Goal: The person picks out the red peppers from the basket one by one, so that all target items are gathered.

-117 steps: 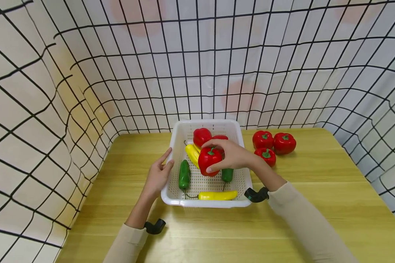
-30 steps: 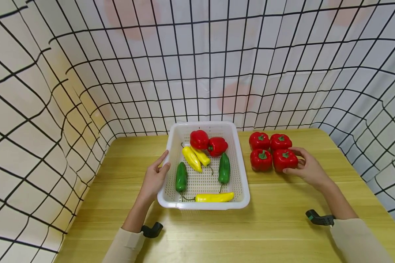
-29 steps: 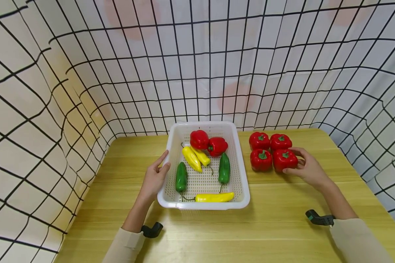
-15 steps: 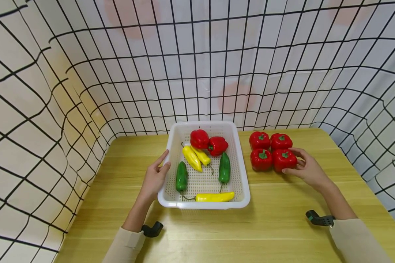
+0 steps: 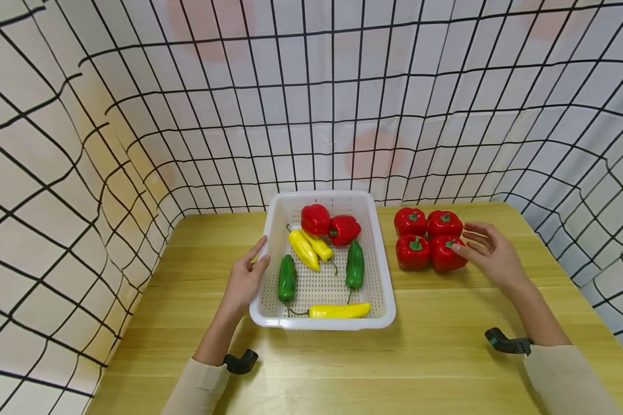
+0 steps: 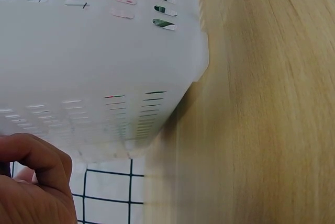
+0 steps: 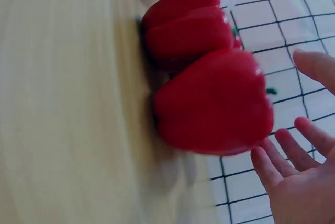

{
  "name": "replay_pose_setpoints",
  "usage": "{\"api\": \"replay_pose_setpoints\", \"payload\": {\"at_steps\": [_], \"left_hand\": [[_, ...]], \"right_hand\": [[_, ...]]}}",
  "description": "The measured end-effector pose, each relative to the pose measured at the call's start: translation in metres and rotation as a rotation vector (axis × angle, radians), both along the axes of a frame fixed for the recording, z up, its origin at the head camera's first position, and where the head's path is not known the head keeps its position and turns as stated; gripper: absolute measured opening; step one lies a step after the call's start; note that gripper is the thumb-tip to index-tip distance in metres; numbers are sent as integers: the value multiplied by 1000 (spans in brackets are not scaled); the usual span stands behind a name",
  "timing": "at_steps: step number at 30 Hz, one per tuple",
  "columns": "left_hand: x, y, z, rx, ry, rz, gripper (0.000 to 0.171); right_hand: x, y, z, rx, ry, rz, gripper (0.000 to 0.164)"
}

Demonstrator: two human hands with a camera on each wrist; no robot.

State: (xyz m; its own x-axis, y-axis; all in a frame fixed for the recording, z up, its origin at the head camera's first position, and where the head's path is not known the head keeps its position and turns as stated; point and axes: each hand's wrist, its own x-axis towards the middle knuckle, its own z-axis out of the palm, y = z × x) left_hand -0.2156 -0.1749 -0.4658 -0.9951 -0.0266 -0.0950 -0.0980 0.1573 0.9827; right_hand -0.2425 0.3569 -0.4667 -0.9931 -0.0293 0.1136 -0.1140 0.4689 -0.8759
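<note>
The head view is bright and evenly lit, with pale glare on the desk (image 5: 342, 363), small highlights on the red bell peppers (image 5: 413, 253), soft shadow under the white plastic basket (image 5: 322, 324), and gridded backdrop (image 5: 311, 104) lines bowing towards the edges. The left wrist view is duller; the right one smears the wood grain.

I point my left hand (image 5: 244, 279) at one o'clock, right hand (image 5: 498, 262) at ten-thirty.
Left fingers (image 6: 47, 162) bent; right fingers (image 7: 297, 153) spread.

Four glossy red peppers (image 5: 445, 257) stand stem-up in two rows beside the white perforated basket (image 5: 322, 325), which sits on the desk (image 5: 342, 372).
</note>
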Motion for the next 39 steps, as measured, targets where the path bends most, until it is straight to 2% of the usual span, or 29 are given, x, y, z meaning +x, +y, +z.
{"api": "replay_pose_setpoints", "payload": {"at_steps": [6, 12, 21, 27, 32, 39], "left_hand": [[-1, 0, 0, -11, -5, 12, 48], [-2, 0, 2, -16, -20, 7, 49], [-2, -1, 1, -8, -24, 4, 50], [-1, -1, 1, -6, -12, 4, 49], [-1, 0, 1, -12, -9, 5, 50], [0, -1, 2, -3, -17, -7, 50]], "right_hand": [[-7, -15, 20, -4, 84, -83, 64], [-15, -40, 39, -34, 114, -63, 62], [-32, -88, 66, -35, 74, 69, 64], [-43, -118, 81, 18, 46, 160, 68], [-53, -142, 88, 30, 20, 229, 70], [-69, -175, 87, 7, 20, 290, 70]]}}
